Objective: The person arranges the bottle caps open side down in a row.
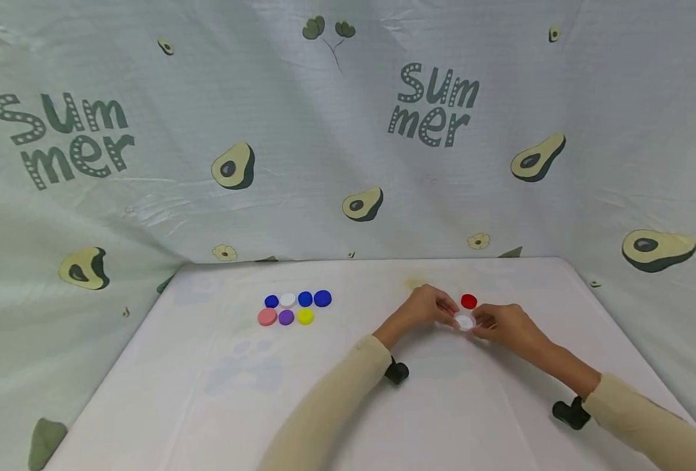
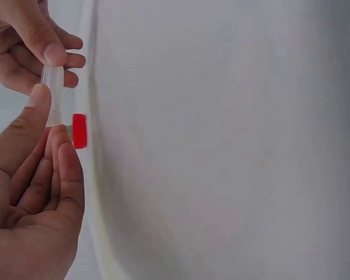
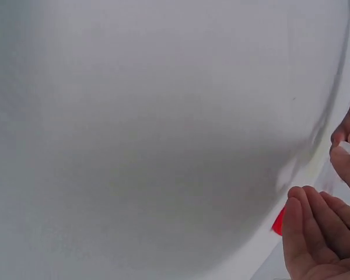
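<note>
A white round bottle cap [image 1: 464, 322] with a ridged side is held by both hands above the right part of the table. My left hand [image 1: 430, 306] pinches it from the left; in the left wrist view the thumb lies on one face of the cap [image 2: 54, 96], fingertips at its lower edge. From the right, my right hand [image 1: 504, 325] grips the opposite edge, its thumb against the rim. In the right wrist view only a bit of the cap [image 3: 346, 147] shows past the thumb. Just behind the hands lies a red cap [image 1: 468, 301].
Left of centre, several caps lie in two rows: blue caps [image 1: 322, 298], a white cap [image 1: 288, 300], a pink cap [image 1: 267, 316], a purple cap [image 1: 286, 317] and a yellow cap [image 1: 305, 316]. A printed cloth [image 1: 301, 144] hangs behind the white-covered table [image 1: 165, 392].
</note>
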Tool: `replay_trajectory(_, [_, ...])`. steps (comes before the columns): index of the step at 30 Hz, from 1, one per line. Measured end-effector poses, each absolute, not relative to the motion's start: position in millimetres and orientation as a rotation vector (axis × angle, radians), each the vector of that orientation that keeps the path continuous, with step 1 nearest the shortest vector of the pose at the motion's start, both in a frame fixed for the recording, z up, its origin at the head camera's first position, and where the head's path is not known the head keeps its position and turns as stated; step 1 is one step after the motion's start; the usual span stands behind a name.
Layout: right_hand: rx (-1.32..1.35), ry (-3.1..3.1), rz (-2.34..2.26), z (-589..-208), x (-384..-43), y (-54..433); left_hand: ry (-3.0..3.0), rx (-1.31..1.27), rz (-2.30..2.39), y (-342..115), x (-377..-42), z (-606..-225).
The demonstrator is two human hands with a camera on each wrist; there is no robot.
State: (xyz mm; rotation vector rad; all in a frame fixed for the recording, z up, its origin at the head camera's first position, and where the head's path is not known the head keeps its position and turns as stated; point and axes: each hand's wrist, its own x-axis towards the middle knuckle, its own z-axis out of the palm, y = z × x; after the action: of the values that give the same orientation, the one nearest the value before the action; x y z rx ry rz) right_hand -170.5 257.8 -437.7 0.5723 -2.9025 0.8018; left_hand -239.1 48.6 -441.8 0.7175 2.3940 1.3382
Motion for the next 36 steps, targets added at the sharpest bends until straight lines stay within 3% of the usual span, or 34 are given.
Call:
replay_trajectory(13, [0.666, -2.821, 0.86, -412, -163, 241, 2.42, 0.916, 1.347, 15, -227, -418])
replay_trajectory(36, [0.747, -2.72, 0.957, -413, -174, 204, 2.491, 0.793, 1.512, -27, -215, -416])
